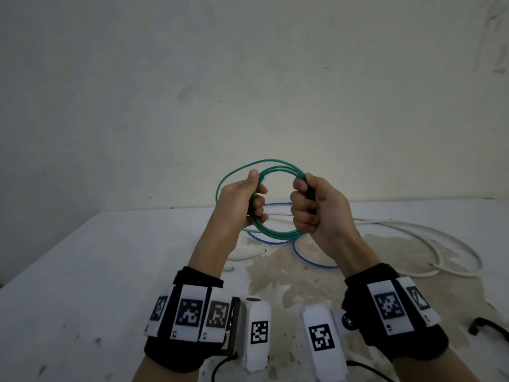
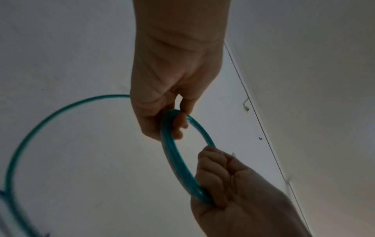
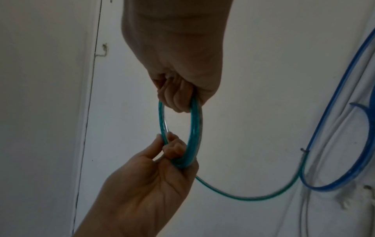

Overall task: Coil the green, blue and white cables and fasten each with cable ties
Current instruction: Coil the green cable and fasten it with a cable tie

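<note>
Left side: the left hand point(image 1: 245, 201) is raised above the white table point(image 1: 82, 271), fingers curled round the left side of the green cable point(image 1: 275, 232), thumb pointing up along the strands. In the left wrist view the same hand point(image 2: 172, 89) clasps the bundled turns where they pass under its fingers, and one loose turn of the cable point(image 2: 50, 112) swings out wide to the left of the bundle. A black wrist strap with square coded markers point(image 1: 190, 312) sits on the left forearm.

Centre: the green cable forms a coil of several turns held upright in the air between both hands, above the table and clear of it. Below and behind the coil, the blue cable point(image 1: 308, 260) lies loose on the table in open loops. In the right wrist view a single green strand point(image 3: 253, 196) trails down from the coil toward the blue cable point(image 3: 332, 186).

Right side: the right hand point(image 1: 316, 208) is closed in a fist round the right side of the coil, with the strands running through the palm. The right wrist view shows this hand point(image 3: 182, 77) gripping the top of the coil point(image 3: 192, 128) while the left hand point(image 3: 154, 173) holds its lower end. The white cable point(image 1: 446, 238) lies in broad loops on the table to the right of the hands. A dark curved object point(image 1: 484, 326) lies near the right table edge; what it is cannot be told.
</note>
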